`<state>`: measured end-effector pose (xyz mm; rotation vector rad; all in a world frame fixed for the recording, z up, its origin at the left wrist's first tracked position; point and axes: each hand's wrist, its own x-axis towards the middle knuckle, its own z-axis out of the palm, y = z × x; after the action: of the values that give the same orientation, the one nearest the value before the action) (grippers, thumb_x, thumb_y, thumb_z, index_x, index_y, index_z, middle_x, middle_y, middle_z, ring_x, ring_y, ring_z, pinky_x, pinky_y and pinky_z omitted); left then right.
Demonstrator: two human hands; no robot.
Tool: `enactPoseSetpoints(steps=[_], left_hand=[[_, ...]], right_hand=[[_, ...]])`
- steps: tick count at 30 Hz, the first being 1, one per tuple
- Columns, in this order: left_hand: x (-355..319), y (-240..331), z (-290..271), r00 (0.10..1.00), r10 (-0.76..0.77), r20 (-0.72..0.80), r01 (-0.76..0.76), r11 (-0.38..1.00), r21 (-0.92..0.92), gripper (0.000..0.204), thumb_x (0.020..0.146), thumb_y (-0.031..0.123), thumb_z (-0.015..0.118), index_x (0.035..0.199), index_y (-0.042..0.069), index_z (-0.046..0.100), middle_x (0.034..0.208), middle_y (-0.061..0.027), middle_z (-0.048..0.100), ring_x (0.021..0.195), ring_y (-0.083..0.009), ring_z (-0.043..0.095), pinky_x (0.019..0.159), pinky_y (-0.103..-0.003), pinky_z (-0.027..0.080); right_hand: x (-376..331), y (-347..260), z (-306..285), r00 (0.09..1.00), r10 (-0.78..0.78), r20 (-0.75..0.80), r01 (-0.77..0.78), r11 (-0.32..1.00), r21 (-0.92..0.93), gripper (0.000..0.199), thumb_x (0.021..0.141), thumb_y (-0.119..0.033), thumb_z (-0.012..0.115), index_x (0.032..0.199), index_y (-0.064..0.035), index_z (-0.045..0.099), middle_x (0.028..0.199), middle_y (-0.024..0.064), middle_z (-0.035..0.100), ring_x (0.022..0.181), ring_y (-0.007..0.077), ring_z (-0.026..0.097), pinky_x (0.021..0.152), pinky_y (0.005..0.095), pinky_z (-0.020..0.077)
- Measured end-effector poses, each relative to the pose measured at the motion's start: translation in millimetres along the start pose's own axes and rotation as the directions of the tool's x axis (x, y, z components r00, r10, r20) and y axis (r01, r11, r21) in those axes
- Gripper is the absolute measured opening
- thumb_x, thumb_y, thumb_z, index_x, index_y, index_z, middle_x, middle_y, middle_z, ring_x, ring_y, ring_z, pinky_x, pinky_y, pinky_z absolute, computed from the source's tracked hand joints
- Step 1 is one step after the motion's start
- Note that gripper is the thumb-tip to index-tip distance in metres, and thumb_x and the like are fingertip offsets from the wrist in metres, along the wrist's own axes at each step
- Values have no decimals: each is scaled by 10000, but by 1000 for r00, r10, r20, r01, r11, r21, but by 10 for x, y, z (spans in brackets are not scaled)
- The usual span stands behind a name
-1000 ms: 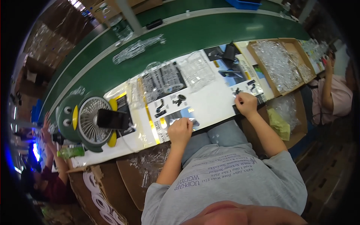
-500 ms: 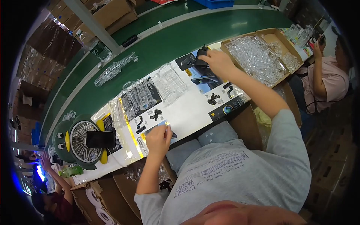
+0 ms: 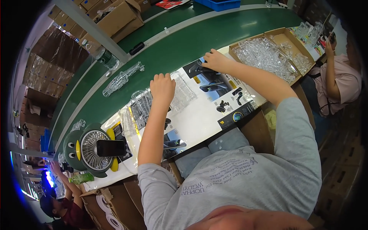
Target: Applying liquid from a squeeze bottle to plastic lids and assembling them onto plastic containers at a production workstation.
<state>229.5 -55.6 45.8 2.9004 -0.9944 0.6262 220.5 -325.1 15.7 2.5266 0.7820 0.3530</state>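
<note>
My left hand (image 3: 162,89) is over the far side of a row of clear plastic cups (image 3: 142,100), its fingers curled down and their tips hidden. Whatever is in its grasp cannot be made out. More clear pieces (image 3: 184,92) lie just right of that hand. At the far edge of the printed board (image 3: 199,119), my right hand (image 3: 217,61) is bent with fingers apart, and nothing shows in it. Beneath its fingertips is a dark printed picture on the board.
Open cartons (image 3: 264,61) of small clear parts stand at the right. A clear tubular piece (image 3: 122,79) lies on the green conveyor (image 3: 184,42). On the left are a penguin-shaped fan (image 3: 86,147), a phone (image 3: 110,148) and a green bottle (image 3: 81,178). Co-workers sit at both sides.
My left hand has moved from the board's near edge out to the clear cups. My right hand has shifted slightly away and left; the black object that was by it no longer shows.
</note>
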Motion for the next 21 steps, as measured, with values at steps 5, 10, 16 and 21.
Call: enactPoseSetpoints(steps=[5,10,16,21], left_hand=[[174,-129,323,991,-117,-59,117,993,-3,165,737,215,611,779,57,624,784,-104,574,817,-270,536,692,-376,433],[322,-289,192,933,-131,335,257,894,-368,225,724,243,656,869,72,653,862,-123,575,867,-282,535,716,-368,443],[323,-221,-674,991,-119,-67,62,832,-551,134,730,115,658,843,53,623,1059,-120,538,978,-237,516,769,-324,445],[216,-491,-713,956,-268,-119,-70,184,-980,185,814,128,616,950,58,512,1130,-124,513,1077,-199,495,810,-284,456]], right_hand=[[18,107,-164,988,64,-137,-62,998,18,349,672,-130,626,1014,-168,572,860,25,547,894,183,516,758,323,377],[188,216,-978,742,510,-436,-248,813,527,468,613,-148,710,1051,-163,547,847,41,571,780,220,554,677,298,429],[184,110,-1694,254,918,-303,399,186,898,449,760,-165,641,1157,-49,468,1008,58,539,891,113,527,768,238,440],[193,-160,-1826,155,984,84,796,-175,580,395,749,-143,582,1125,-71,487,955,67,523,856,139,541,741,256,465]])
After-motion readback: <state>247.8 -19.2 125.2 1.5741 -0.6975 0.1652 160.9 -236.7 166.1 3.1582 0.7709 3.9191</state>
